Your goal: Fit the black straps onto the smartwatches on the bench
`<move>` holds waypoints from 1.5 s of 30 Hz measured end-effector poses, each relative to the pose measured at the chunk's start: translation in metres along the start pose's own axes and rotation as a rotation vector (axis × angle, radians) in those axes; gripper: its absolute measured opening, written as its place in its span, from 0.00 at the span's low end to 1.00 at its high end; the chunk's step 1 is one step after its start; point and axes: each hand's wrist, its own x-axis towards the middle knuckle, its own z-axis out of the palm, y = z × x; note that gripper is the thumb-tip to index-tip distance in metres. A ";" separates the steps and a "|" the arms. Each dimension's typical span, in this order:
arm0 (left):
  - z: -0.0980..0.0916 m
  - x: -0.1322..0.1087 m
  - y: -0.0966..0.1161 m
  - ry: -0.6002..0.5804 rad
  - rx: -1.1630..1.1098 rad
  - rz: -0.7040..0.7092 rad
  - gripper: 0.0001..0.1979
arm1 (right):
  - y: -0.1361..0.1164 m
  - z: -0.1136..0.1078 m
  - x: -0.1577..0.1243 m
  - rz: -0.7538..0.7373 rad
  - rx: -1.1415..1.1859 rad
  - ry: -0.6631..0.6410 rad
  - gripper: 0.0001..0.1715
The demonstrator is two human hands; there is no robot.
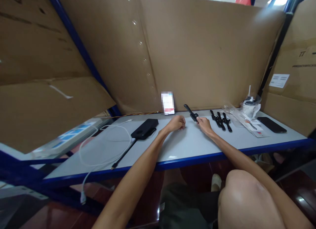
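Note:
Between the thumb and fingers of my right hand [204, 125] is a black watch [194, 116], held by its near end and raised a little off the table. Its strap points up and to the left. My left hand [176, 123] hovers to the left of the watch with its fingers curled in, and nothing shows in it. To the right of my right hand, several similar black watches [220, 121] lie side by side on the table. Behind my hands, a lit phone [168, 103] with a blurred screen leans against the cardboard.
The pale tabletop [187, 146] has a blue metal edge. On the left lie a black power bank [145, 128] and a looped white cable [106, 163]. Plastic packets [254, 127], a bagged cup [249, 107] and a dark phone [272, 124] are on the right. Cardboard walls [209, 54] enclose the table.

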 end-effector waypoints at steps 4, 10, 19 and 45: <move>0.008 0.007 -0.002 0.067 -0.171 -0.031 0.04 | 0.003 0.000 0.002 0.002 0.002 -0.008 0.25; 0.004 0.014 -0.018 0.064 -0.312 -0.138 0.02 | 0.006 -0.001 0.004 -0.012 -0.023 0.003 0.26; 0.008 0.021 -0.022 0.143 -0.261 -0.087 0.06 | 0.008 0.000 0.005 -0.032 -0.028 0.004 0.26; 0.025 -0.007 0.008 0.035 0.851 0.091 0.13 | 0.007 0.001 0.004 -0.039 -0.053 0.011 0.26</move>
